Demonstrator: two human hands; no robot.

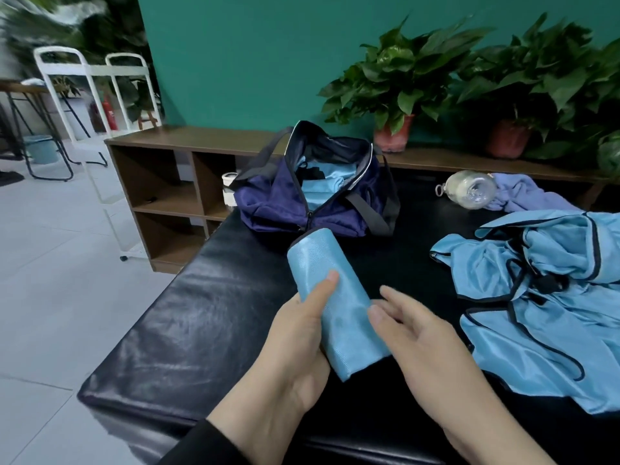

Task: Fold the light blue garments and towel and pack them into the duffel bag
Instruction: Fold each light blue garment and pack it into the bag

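A light blue garment rolled into a tight tube [330, 297] is held over the black padded bench [188, 317]. My left hand [295, 337] grips the roll from below, its thumb laid across the top. My right hand [419, 333] sits beside the roll with relaxed fingers touching its right side. The navy duffel bag [288, 203] stands unzipped at the bench's far end, with light blue fabric [335, 179] lying inside. An unfolded light blue garment with dark trim and drawstrings [543, 297] lies crumpled at the right.
A clear plastic bottle [473, 189] lies on its side next to a lavender cloth [530, 196] at the back right. A low wooden shelf [174, 182] runs behind the bench, carrying two potted plants [399, 92]. White chair frames [77, 105] stand at left.
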